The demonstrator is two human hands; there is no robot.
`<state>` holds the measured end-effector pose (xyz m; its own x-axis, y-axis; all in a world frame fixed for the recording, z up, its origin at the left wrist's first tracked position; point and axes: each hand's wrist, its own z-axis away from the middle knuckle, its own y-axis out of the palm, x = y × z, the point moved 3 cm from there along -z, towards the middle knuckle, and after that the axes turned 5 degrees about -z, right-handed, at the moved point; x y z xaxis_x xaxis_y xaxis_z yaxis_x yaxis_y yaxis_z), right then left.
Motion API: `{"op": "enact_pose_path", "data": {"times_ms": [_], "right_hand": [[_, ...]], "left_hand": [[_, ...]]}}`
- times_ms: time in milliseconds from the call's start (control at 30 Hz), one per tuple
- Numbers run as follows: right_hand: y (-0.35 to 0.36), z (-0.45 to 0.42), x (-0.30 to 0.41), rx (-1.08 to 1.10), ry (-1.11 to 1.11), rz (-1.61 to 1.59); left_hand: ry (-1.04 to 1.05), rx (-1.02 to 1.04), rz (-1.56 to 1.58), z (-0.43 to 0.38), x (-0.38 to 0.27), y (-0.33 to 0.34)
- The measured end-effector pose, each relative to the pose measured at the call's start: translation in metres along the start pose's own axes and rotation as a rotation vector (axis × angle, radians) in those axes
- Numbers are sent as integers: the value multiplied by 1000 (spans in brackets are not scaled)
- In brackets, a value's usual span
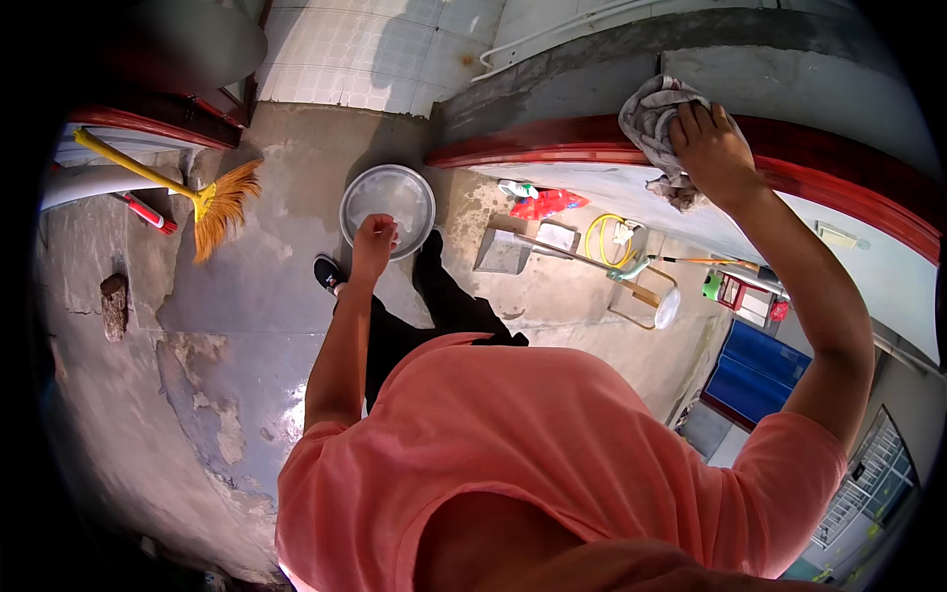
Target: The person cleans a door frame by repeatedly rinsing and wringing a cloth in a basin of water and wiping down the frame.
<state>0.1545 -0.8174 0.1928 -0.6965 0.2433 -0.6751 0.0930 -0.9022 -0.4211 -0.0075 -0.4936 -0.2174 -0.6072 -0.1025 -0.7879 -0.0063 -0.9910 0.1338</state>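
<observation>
My right hand [709, 152] is raised at the upper right and presses a crumpled grey-and-white cloth [651, 122] against a glossy red trim [547, 139] along the wall. One end of the cloth hangs below the trim's edge. My left hand [375, 243] is held in front of my body with its fingers curled in, and I see nothing in it. Beneath that hand, a round metal basin [388, 185] rests on the concrete floor just ahead of my feet. It seems to hold some water; the hand covers part of its near side.
To the left lie a yellow-handled broom [222, 207], a red-and-white brush [148, 213] and a short log [114, 307]. A long-handled dustpan [503, 250], a yellow hose [592, 240], a red plastic bag [549, 204] and a stool [667, 307] stand on the right.
</observation>
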Motion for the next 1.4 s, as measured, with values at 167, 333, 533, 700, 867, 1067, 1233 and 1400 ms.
{"op": "enact_pose_path", "data": {"times_ms": [167, 333, 533, 700, 867, 1067, 1233, 1400], "right_hand": [[63, -98, 99, 158, -57, 24], [112, -195, 185, 288, -5, -208], [203, -311, 298, 225, -3, -255], [264, -413, 397, 301, 6, -338], [319, -511, 500, 399, -83, -315], [411, -623, 610, 514, -85, -362], [425, -672, 682, 482, -126, -381], [460, -692, 700, 495, -69, -409]], "left_hand": [[-58, -103, 97, 7, 23, -27], [-142, -220, 90, 23, 57, -58], [-270, -309, 139, 26, 81, -75], [-315, -386, 260, 11, 112, -83], [-368, -493, 259, -13, 156, -80], [-441, -577, 311, -71, 222, -40], [-521, -551, 285, -86, 254, -26], [-515, -553, 250, -87, 273, -31]]}}
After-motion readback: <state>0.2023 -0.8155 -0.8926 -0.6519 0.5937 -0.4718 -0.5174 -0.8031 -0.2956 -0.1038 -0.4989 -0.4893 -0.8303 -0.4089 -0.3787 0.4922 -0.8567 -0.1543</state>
